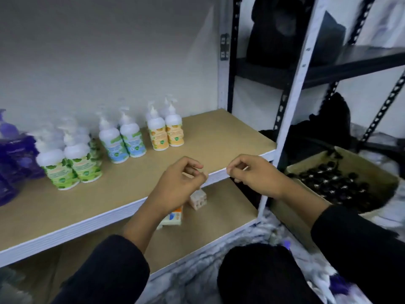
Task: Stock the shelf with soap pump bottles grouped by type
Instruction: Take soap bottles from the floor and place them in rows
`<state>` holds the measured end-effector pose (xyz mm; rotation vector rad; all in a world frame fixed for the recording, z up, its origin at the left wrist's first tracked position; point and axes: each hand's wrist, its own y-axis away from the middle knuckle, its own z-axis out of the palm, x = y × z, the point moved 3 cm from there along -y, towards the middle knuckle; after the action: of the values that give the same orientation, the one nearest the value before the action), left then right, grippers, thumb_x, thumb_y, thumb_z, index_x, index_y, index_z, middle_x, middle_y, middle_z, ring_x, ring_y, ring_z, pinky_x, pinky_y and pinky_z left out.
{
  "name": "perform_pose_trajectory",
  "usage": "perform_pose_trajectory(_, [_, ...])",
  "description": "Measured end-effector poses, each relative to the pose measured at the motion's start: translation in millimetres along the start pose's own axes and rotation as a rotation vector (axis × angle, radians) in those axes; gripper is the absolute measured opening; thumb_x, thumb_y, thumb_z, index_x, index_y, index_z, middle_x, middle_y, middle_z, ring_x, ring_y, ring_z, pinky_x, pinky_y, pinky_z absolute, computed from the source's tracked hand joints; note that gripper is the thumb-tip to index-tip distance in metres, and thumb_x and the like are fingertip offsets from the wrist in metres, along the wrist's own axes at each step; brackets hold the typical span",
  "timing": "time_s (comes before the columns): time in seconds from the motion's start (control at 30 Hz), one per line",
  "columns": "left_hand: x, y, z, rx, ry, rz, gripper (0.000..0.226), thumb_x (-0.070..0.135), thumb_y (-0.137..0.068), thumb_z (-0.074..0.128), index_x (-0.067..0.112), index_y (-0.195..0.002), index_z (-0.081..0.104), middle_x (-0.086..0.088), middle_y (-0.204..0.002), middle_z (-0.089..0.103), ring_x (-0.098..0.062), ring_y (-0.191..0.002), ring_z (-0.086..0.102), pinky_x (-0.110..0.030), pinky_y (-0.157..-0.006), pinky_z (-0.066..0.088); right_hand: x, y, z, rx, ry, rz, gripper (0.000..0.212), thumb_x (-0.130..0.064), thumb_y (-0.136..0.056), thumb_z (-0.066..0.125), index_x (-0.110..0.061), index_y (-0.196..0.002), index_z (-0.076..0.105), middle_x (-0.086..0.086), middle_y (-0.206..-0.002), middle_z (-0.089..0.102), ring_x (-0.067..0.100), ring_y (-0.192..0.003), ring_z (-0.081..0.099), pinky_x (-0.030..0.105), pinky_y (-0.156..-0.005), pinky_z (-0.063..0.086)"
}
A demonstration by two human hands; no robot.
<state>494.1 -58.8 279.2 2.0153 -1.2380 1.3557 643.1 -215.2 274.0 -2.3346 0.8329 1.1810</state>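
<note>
White pump bottles stand grouped on the tan shelf board (pixel 219 137): green-label bottles (pixel 70 165) at the left, blue-label bottles (pixel 122 141) in the middle, orange-label bottles (pixel 166 132) to the right. Purple bottles (pixel 11 150) sit at the far left edge. My left hand (pixel 179 183) hovers over the shelf's front edge with fingers curled and nothing in it. My right hand (pixel 254 174) hovers beside it, thumb and forefinger pinched together; nothing shows between them.
On the lower shelf lie small boxes (pixel 198 199), partly behind my left wrist. A cardboard box of dark-capped bottles (pixel 341 183) sits on the floor at the right. A black rack (pixel 306 71) with dark bags stands beyond the white upright (pixel 291 102).
</note>
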Motion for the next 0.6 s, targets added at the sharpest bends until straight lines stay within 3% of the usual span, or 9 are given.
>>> perform_pose_trajectory(0.1, [8.3, -19.3, 58.9, -0.161, -0.012, 0.043, 0.012, 0.021, -0.088, 0.074, 0.022, -0.098, 0.068, 0.005, -0.082, 0.069, -0.026, -0.077, 0.071, -0.032, -0.069, 0.054, 50.6, 25.4, -36.7, 0.06, -0.016, 0.102, 0.005, -0.027, -0.091, 0.069, -0.023, -0.09, 0.071, -0.01, -0.078, 0.069, 0.008, -0.08, 0.066, 0.025, -0.075, 0.052])
perform_pose_trajectory(0.2, [6.5, -37.2, 118.6, -0.321, -0.029, 0.079, 0.012, 0.024, -0.088, 0.075, 0.026, -0.098, 0.068, 0.007, -0.085, 0.07, -0.021, -0.08, 0.072, -0.04, -0.084, 0.057, 100.7, 53.6, -64.6, 0.125, -0.028, 0.199, 0.005, -0.024, -0.091, 0.069, -0.02, -0.091, 0.072, -0.008, -0.075, 0.068, 0.002, -0.071, 0.063, 0.015, -0.068, 0.047])
perform_pose_trajectory(0.3, [0.4, -48.9, 176.3, -0.469, -0.057, 0.116, 0.013, 0.031, -0.088, 0.075, 0.033, -0.098, 0.067, 0.005, -0.091, 0.071, -0.016, -0.084, 0.071, -0.044, -0.084, 0.057, 150.4, 79.0, -84.3, 0.146, -0.007, 0.31, 0.006, -0.022, -0.092, 0.067, -0.018, -0.094, 0.072, -0.011, -0.076, 0.066, 0.002, -0.071, 0.06, 0.015, -0.07, 0.044])
perform_pose_trajectory(0.47, [-22.2, -47.9, 266.0, -0.659, -0.056, 0.049, 0.013, 0.022, -0.088, 0.074, 0.024, -0.101, 0.069, 0.004, -0.09, 0.072, -0.012, -0.078, 0.07, -0.033, -0.075, 0.057, 228.1, 116.8, -105.7, 0.15, 0.004, 0.492, 0.011, -0.023, -0.094, 0.065, -0.018, -0.101, 0.072, -0.003, -0.091, 0.068, 0.008, -0.083, 0.061, 0.024, -0.078, 0.049])
perform_pose_trajectory(0.6, [-55.3, -40.0, 323.8, -0.817, -0.088, -0.01, 0.019, 0.026, -0.084, 0.077, 0.029, -0.101, 0.07, 0.008, -0.092, 0.072, -0.001, -0.078, 0.067, -0.023, -0.078, 0.055, 284.7, 140.7, -107.0, 0.084, -0.039, 0.617, 0.01, -0.017, -0.092, 0.065, -0.017, -0.1, 0.071, -0.007, -0.085, 0.068, 0.008, -0.078, 0.065, 0.026, -0.075, 0.053])
